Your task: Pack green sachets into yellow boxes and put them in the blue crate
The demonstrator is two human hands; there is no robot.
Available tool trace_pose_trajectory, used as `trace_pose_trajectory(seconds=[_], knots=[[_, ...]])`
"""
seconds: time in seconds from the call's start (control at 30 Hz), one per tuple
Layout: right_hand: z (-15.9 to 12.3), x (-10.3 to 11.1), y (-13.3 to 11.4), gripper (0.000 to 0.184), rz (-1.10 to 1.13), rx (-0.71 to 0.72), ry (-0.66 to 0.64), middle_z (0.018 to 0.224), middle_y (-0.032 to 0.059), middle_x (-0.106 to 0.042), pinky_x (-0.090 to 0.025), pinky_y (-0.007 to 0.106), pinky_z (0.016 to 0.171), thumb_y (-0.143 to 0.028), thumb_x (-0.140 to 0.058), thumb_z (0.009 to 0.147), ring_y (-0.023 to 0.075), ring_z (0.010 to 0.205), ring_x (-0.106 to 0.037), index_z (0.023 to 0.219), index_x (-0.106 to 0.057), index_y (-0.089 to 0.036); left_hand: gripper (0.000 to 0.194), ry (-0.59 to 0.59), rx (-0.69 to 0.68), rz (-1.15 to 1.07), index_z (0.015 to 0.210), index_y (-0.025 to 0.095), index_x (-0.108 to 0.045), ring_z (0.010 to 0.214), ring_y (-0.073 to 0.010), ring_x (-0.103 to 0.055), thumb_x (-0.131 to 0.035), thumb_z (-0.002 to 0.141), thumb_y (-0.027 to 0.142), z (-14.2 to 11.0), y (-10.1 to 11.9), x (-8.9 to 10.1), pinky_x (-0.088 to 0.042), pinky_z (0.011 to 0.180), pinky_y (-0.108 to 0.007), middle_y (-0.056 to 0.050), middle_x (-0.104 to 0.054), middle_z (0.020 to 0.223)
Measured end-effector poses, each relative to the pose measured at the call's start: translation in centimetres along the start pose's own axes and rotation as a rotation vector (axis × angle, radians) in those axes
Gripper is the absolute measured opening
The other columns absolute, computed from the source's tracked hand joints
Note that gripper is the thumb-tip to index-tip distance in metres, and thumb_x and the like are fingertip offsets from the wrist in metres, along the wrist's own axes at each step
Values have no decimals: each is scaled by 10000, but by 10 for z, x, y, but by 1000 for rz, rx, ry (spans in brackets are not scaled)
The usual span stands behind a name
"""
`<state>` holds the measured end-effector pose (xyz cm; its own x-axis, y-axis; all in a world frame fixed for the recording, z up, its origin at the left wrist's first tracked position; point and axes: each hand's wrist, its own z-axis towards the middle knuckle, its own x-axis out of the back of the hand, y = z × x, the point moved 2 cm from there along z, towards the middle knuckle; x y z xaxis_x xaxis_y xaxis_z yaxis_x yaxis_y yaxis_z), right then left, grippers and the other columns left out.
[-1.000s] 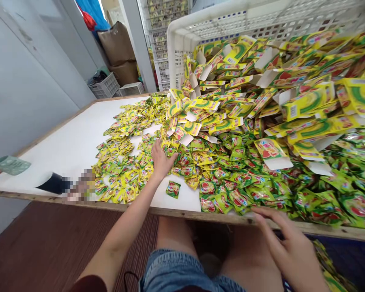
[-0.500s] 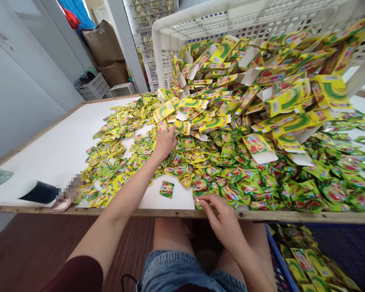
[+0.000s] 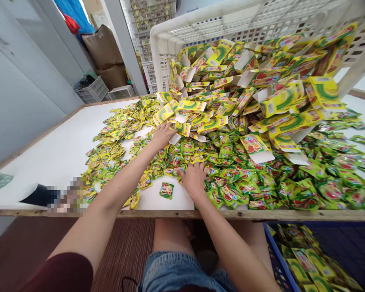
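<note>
My left hand point(image 3: 162, 137) is at the lower left of a heap of small yellow cartons, its fingers curled over one carton whose white open flap point(image 3: 175, 139) shows by the fingertips. Most of that carton is hidden under the hand. My right hand point(image 3: 195, 178) rests palm down at the edge of the pile of green candy packets point(image 3: 231, 174), thumb apart from the fingers, fingertips touching packets. One single packet point(image 3: 166, 190) lies by itself on the white tabletop point(image 3: 179, 200), left of my right hand.
A white plastic crate point(image 3: 158, 52) lies tipped, spilling cartons point(image 3: 219, 81) onto the table. More packets point(image 3: 115, 129) spread leftward. A dark cylinder point(image 3: 38, 194) stands near the wooden front edge point(image 3: 231, 215). Below right, a blue crate point(image 3: 280, 259) holds cartons.
My right hand has moved forward from the table edge onto the packets. My left hand has closed over a carton and shifted slightly left, and a white flap now shows beside it.
</note>
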<state>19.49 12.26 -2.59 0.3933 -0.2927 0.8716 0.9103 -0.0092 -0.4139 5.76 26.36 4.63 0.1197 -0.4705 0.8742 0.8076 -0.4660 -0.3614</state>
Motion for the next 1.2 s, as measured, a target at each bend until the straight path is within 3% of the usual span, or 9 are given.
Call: trace_pose_trajectory(seconds=[0.17,0.23,0.33,0.47,0.6,0.73,0.9,1.03,1.2], knots=[[1,-11,-3,283,175,7,-36,914,112,-580,-290,419,830,-345,-605,762,276,915,-475,922,-559,-116,223,72,-42,-112,980,180,-572,1151,-288,-367,-545,759,175,-12,-7,20,-271,927,-437,-124,-462,1217],[-4,-9,8,272,402,10,-80,883,68,-593,-328,390,827,-343,-594,768,231,855,-509,937,-531,-139,193,198,34,-332,933,164,-570,1131,-262,-408,-566,770,268,-25,-4,40,-275,949,-428,-106,-530,1133],[-12,-3,29,338,829,-38,-105,976,66,-587,-391,326,813,-355,-579,764,195,888,-530,1019,-500,-147,307,339,290,-885,1002,136,-543,973,-201,-531,-563,773,340,-61,11,62,-392,869,-349,-97,-578,1043],[-21,7,42,345,1176,-35,-236,1023,84,-585,-424,315,823,-375,-533,797,187,927,-544,1042,-512,-134,266,106,574,-1660,926,127,-530,735,-183,-597,-565,769,339,-120,60,53,-474,642,-307,-76,-616,836],[-25,34,35,293,1301,25,-195,1055,77,-571,-428,292,840,-322,-510,826,167,944,-538,1058,-502,-142,274,-185,672,-1766,823,103,-576,666,-158,-581,-636,710,346,-153,105,34,-461,637,-273,-67,-612,737],[-20,58,18,217,1128,236,-209,988,56,-563,-428,250,770,-197,-454,841,143,877,-530,1050,-499,-158,238,-318,590,-1802,766,96,-593,654,-137,-558,-662,679,306,-155,126,29,-440,660,-242,-54,-608,692],[-15,60,1,231,510,547,-303,934,56,-529,-376,239,708,-14,-443,725,147,838,-491,903,-516,-142,219,-292,625,-1872,769,103,-577,614,-125,-531,-664,657,271,-155,131,20,-428,626,-238,-32,-590,658],[-14,63,-9,275,260,725,-361,947,59,-528,-361,252,695,7,-501,636,165,851,-477,864,-509,-146,217,-254,687,-1869,772,106,-576,629,-123,-536,-663,626,242,-157,131,14,-430,635,-233,-26,-603,683],[-13,70,-16,226,80,645,-382,904,87,-541,-358,293,679,-35,-527,632,207,826,-499,830,-519,-143,179,-310,604,-1808,737,101,-582,618,-128,-529,-633,614,220,-153,135,20,-425,641,-238,-26,-588,642]])
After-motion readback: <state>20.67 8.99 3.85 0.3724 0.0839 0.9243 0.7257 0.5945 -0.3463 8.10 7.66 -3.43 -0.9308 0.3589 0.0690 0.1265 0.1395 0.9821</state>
